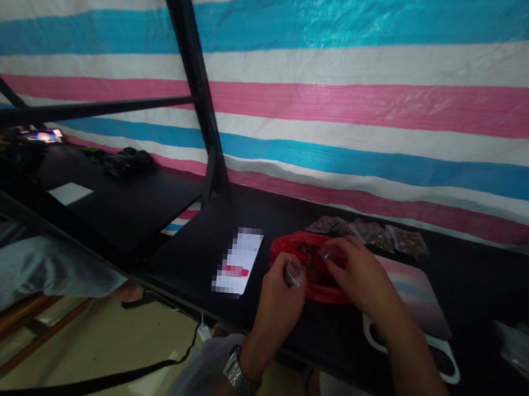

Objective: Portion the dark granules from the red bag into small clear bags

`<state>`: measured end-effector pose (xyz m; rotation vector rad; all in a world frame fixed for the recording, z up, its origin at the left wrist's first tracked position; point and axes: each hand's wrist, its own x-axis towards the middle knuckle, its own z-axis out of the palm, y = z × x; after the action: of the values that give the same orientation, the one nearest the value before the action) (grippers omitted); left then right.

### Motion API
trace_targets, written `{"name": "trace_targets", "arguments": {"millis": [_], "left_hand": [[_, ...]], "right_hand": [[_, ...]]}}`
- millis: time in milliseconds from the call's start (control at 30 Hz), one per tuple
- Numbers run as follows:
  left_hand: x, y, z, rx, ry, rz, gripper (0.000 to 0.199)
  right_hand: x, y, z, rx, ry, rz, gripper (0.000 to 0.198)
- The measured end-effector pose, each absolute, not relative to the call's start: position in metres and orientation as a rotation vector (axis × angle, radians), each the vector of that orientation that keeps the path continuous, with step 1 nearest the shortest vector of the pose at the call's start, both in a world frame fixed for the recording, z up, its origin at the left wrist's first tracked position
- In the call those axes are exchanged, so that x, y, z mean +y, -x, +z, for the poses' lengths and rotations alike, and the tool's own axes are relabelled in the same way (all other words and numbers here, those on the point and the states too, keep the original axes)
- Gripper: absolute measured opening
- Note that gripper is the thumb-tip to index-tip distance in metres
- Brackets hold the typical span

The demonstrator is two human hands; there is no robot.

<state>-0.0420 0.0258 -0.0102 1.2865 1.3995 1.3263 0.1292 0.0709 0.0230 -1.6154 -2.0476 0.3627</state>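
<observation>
My left hand, with a metal watch on its wrist, is closed around a small clear plastic item at the near edge of a red plastic bag. The bag lies open on the black table, with small dark pieces in it. My right hand reaches over the bag's right side. Its fingers are pinched together on a see-through thing, whose kind I cannot make out. Behind the bag lie several small clear bags filled with small brownish pieces.
A flat device with a shiny plate and white edge lies under my right forearm. A phone-like white panel is left of the red bag. Clear plastic bags lie far right. A black frame post rises at left; a person's leg is beyond.
</observation>
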Motion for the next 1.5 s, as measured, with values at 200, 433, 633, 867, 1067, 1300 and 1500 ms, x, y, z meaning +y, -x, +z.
{"name": "trace_targets", "arguments": {"millis": [200,433,633,867,1067,1300,1500], "left_hand": [[0.026,0.042,-0.003,1.401,-1.281,1.324,0.009],[0.028,0.046,-0.005,1.445,-1.212,1.337,0.013],[0.033,0.052,-0.012,1.452,-1.175,1.406,0.012],[0.034,0.055,-0.009,1.322,-1.093,1.478,0.005],[0.036,0.052,-0.005,1.134,-0.854,1.555,0.010],[0.037,0.050,0.003,1.090,-0.695,1.584,0.017],[0.037,0.047,0.000,1.133,-0.761,1.567,0.016]], "right_hand": [[0.083,-0.103,0.014,-2.027,1.596,0.298,0.021],[0.094,-0.102,0.009,-2.056,1.579,0.350,0.020],[0.086,-0.113,0.022,-2.127,1.563,0.540,0.014],[0.075,-0.103,0.028,-2.152,1.637,0.570,0.014],[0.073,-0.098,0.026,-2.144,1.716,0.534,0.015],[0.073,-0.106,0.026,-1.981,1.635,0.819,0.010],[0.073,-0.116,0.024,-1.896,1.567,1.003,0.013]]}}
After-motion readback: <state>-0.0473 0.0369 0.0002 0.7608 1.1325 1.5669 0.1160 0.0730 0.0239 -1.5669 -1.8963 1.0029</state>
